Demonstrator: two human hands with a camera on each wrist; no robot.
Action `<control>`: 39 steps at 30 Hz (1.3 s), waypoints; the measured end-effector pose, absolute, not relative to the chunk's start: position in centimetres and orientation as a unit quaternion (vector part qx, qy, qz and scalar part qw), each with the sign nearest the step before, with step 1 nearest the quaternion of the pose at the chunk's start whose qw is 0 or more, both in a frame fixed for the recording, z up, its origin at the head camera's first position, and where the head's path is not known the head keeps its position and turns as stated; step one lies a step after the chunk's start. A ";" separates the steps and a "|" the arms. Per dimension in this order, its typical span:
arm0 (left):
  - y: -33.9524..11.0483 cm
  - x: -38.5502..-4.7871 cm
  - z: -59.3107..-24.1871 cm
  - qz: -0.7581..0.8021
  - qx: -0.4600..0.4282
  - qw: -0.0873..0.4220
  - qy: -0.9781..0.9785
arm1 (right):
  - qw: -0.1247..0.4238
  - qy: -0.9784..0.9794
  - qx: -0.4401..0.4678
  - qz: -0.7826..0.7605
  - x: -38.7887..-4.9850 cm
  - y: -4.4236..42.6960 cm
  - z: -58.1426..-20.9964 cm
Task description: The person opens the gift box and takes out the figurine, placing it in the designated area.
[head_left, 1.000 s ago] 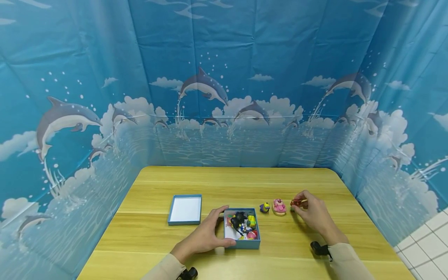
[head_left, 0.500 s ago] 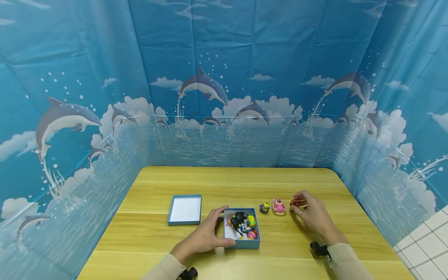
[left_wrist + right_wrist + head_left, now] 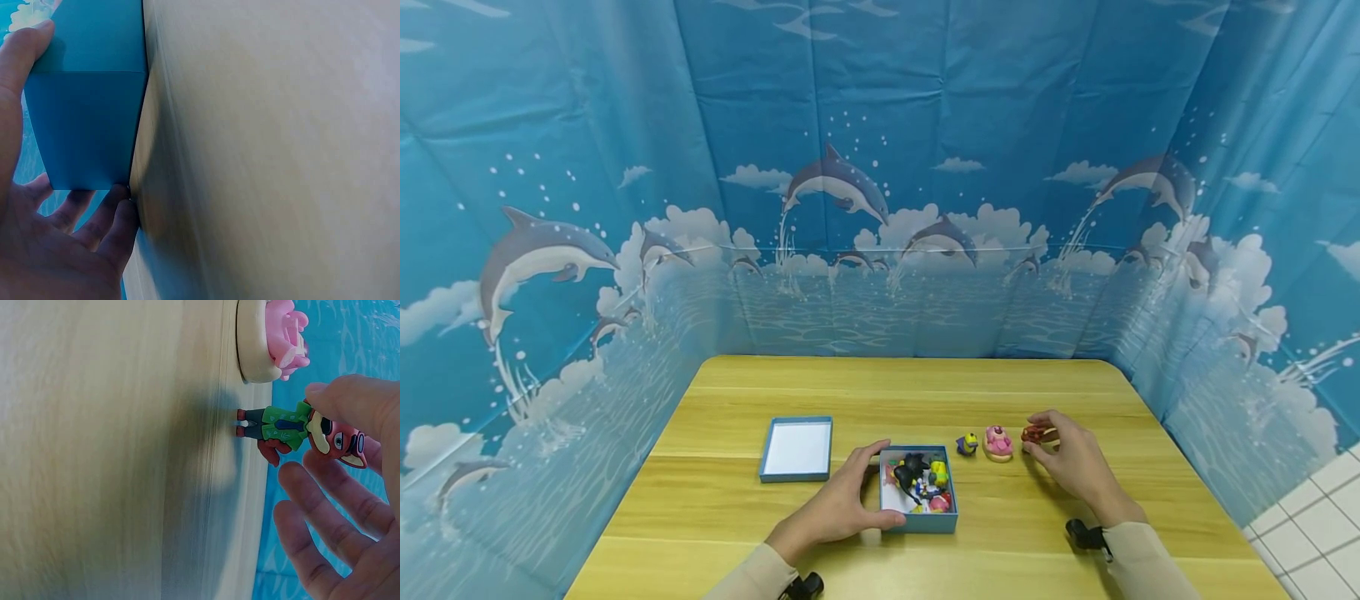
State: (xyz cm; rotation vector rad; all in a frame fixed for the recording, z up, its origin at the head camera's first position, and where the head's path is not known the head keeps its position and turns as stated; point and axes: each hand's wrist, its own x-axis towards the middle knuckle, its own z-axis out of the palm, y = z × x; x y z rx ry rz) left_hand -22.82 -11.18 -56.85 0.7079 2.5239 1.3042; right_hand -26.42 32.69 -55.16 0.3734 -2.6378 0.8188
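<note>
Head view: pinching the fox figurine point(image 3: 1032, 434) with the right hand point(image 3: 1075, 462), at two o'clock from the blue box point(image 3: 919, 524), just beside the pink bear figurine point(image 3: 998, 443). Bracing that box's nine o'clock side with the left hand point(image 3: 842, 500).

Left wrist view: gripping the box, thumb on one wall, fingers at six o'clock.

Right wrist view: pinching narrowly at the fox's head, upright above the table point(image 3: 94, 450); cannot tell foot contact. Probably standing it in the row; next, seems to need level feet, then gentle release.
</note>
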 end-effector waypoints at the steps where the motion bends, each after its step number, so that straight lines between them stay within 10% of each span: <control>1: -11.2 -22.8 -56.8 0.443 0.240 0.106 0.857 | 0.176 -0.932 0.131 0.288 -26.4 32.7 -55.2; 39: -11.2 -22.9 -56.9 0.442 0.241 0.105 0.858 | 0.205 -0.934 0.124 0.265 -25.8 32.6 -55.1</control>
